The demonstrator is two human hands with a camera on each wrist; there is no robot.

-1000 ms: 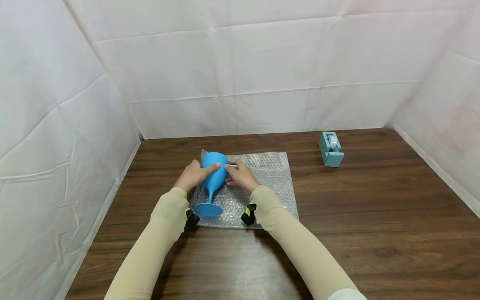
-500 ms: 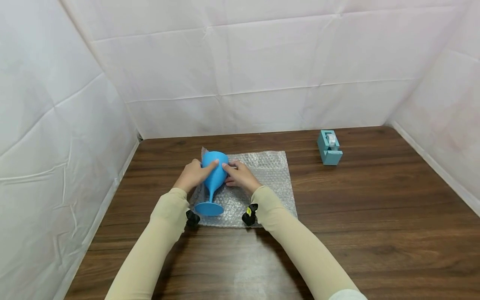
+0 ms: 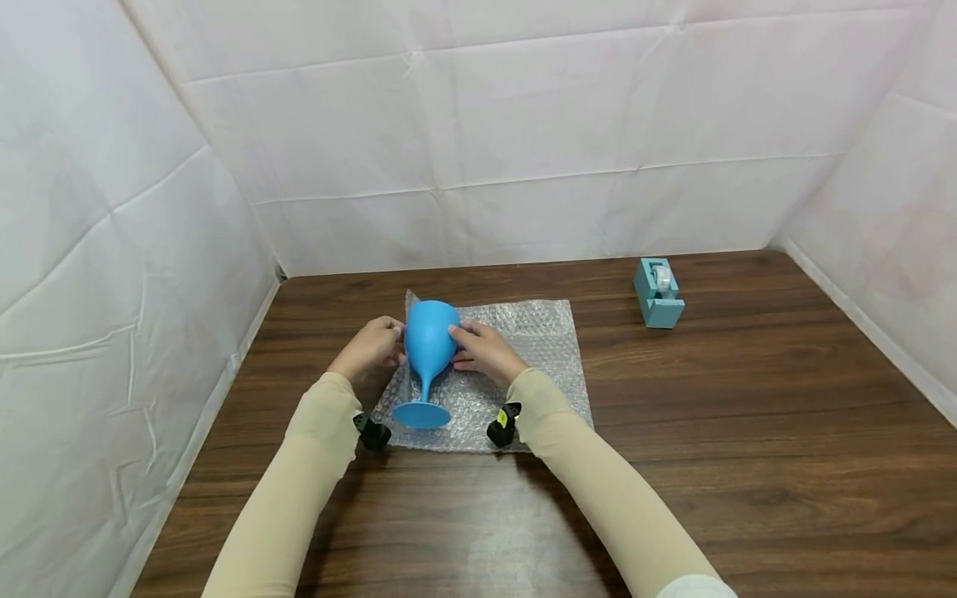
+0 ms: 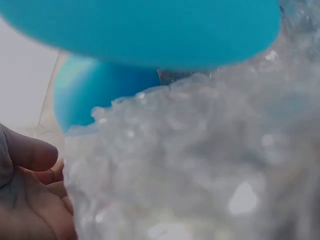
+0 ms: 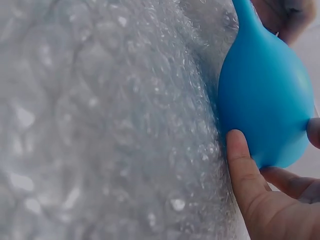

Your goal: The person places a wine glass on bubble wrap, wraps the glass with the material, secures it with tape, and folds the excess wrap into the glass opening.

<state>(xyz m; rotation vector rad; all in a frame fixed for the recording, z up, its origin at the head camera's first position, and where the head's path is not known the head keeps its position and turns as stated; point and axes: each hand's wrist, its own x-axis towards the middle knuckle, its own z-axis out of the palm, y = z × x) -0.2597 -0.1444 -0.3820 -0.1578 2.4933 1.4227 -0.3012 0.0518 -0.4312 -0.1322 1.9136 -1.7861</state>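
- Head view, twelve o'clock at the far side: we see a blue goblet [image 3: 432, 336] on its side over the left part of the bubble wrap [image 3: 542, 357], its bowl toward twelve and its round foot toward six
- At three o'clock of the bowl, the right hand [image 3: 488, 353] holds it; in the right wrist view we find fingers on opposite sides of the blue surface
- At nine o'clock, the left hand [image 3: 371, 347] has loosely bent fingers at the edge of the wrap; in the left wrist view we see its thumb clear of the wrap, though some fingertips are hidden from us
- Between two and three o'clock, well apart from the goblet, we see a teal tape dispenser [image 3: 661, 311] on the brown table [image 3: 748, 399]
- From nine through twelve to three o'clock, we have white sheeting [image 3: 523, 124] around the table
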